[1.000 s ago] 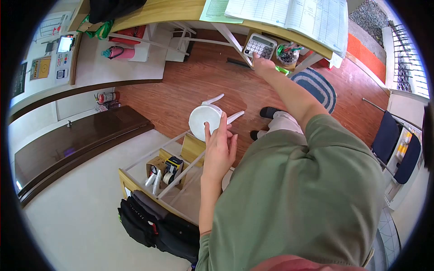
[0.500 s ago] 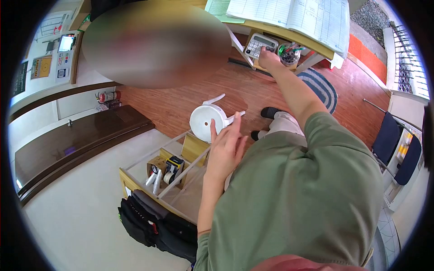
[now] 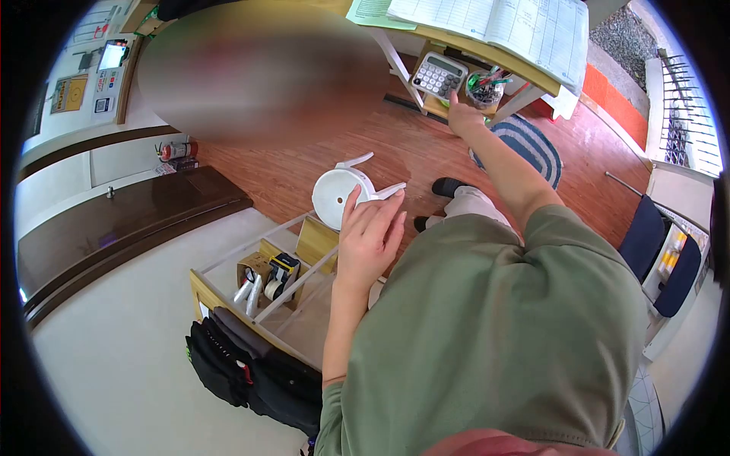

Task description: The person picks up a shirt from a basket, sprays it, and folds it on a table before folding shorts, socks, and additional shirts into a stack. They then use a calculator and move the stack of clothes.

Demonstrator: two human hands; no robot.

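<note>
A white calculator (image 3: 439,74) lies on a shelf below the tabletop. My right hand (image 3: 463,116) is at its lower right corner, index finger stretched out to the keys and nothing held. Just right of the calculator is a clear container (image 3: 485,91) of pens. My left hand (image 3: 371,235) hangs in the air with its fingers apart and holds nothing. Behind its fingertips stands a round white stool (image 3: 331,199). On the tabletop above the shelf lies an open ledger (image 3: 532,34) with ruled pages.
At the lower left stands a frame shelf (image 3: 228,310) with a cardboard box (image 3: 253,266), a tape roll and a black bag (image 3: 266,380). A striped rug (image 3: 532,148) lies on the floor. A fire extinguisher (image 3: 176,151) stands by the left wall. A blurred area covers the upper left.
My right hand has drawn back a little from the middle of the calculator to its lower right corner. My left hand's fingers have bent slightly. The whole view has shifted a little.
</note>
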